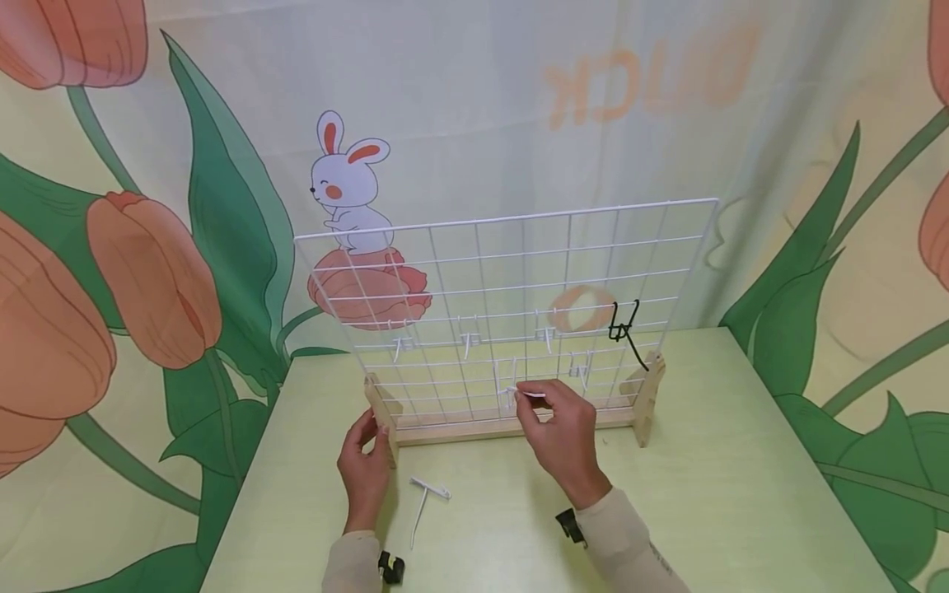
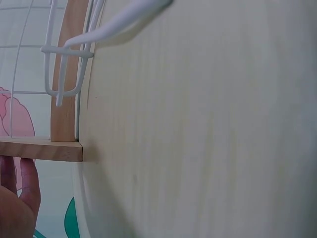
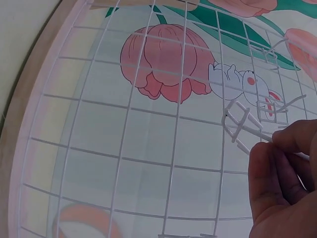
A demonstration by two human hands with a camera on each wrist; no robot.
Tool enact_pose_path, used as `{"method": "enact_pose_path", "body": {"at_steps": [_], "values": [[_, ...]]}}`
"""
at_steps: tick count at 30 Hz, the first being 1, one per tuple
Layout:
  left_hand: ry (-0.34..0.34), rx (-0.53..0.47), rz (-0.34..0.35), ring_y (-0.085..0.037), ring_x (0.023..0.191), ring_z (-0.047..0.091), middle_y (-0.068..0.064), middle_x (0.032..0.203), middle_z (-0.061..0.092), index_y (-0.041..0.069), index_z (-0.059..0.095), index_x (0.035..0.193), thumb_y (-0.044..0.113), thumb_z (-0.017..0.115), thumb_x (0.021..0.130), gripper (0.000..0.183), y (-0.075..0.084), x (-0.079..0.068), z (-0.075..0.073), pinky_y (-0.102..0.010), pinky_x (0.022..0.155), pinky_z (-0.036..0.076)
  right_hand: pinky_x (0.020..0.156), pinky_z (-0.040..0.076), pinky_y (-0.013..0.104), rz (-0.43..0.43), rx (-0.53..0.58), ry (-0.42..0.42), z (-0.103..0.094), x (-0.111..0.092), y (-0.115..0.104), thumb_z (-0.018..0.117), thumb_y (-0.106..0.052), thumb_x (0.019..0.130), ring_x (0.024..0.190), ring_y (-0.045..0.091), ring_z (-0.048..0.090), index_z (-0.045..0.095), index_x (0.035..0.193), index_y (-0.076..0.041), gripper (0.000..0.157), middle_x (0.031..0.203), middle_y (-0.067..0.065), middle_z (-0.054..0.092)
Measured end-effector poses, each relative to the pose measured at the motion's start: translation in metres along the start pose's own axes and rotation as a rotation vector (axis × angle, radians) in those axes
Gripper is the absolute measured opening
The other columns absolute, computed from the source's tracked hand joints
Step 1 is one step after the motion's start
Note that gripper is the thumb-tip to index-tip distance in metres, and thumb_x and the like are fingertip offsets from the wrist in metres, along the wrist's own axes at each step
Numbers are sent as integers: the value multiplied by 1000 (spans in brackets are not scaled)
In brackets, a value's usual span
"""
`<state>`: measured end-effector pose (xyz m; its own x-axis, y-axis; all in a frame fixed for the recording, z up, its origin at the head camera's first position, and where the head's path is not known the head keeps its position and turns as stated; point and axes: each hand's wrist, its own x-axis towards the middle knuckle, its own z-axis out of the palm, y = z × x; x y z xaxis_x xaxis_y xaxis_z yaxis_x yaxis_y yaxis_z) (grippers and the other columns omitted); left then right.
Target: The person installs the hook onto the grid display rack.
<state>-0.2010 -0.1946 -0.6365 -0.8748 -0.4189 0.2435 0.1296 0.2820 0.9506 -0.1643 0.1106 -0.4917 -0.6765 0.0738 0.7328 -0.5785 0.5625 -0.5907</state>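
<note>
My right hand [image 1: 565, 441] pinches the arm of a white wire hook [image 3: 242, 124] between thumb and fingers. The hook's frame is at the lower middle of a white wire grid [image 1: 507, 218]; whether it is latched on, I cannot tell. My left hand [image 1: 366, 469] touches the outer side of the wooden stand's left foot [image 2: 42, 149] with its fingertips. Another white hook [image 1: 424, 492] lies on the table between my hands, and part of it looms large in the left wrist view.
Several white hooks hang on the grid, among them one at the left [image 1: 401, 343]. A black hook [image 1: 621, 331] hangs at its right. The grid leans back in its wooden stand [image 1: 460, 431] on a pale table [image 1: 704, 494]. A printed curtain [image 1: 474, 107] hangs behind.
</note>
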Motion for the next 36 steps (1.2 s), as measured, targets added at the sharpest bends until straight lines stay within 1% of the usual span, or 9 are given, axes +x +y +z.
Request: {"method": "enact_pose_path", "body": {"at_steps": [8,13,22,28,36], "values": [[2,9,14,-15,109,61,1,122,67,34,60,133,22,67,96,39,1,0,0,-13,78,53,70,60,29,-31,-46,13,4,8,3,75,-9,86,76,11,71,76,97,-7,11,92,0,74],[4,9,-3,-13,109,61,2,121,68,35,61,131,23,67,96,38,2,0,-1,-13,78,53,70,60,32,-44,-68,16,8,9,6,74,-8,87,76,14,72,76,98,-7,12,93,2,74],[3,21,4,-14,109,62,3,120,68,35,62,131,22,68,95,38,-1,0,-1,-13,77,53,69,60,31,-107,-150,23,11,6,14,74,-5,86,80,17,70,75,99,-5,13,93,5,72],[4,14,5,-15,108,62,1,119,68,33,62,131,22,68,95,38,-2,1,0,-13,76,53,71,60,29,-115,-175,10,13,5,16,73,-6,86,85,17,70,76,98,-6,12,93,5,71],[6,-2,5,-16,108,62,-1,119,69,31,63,130,22,69,94,37,-2,1,-1,-12,75,52,71,60,30,-126,-188,3,16,0,19,75,-4,84,83,17,69,76,96,-6,13,93,5,70]]}}
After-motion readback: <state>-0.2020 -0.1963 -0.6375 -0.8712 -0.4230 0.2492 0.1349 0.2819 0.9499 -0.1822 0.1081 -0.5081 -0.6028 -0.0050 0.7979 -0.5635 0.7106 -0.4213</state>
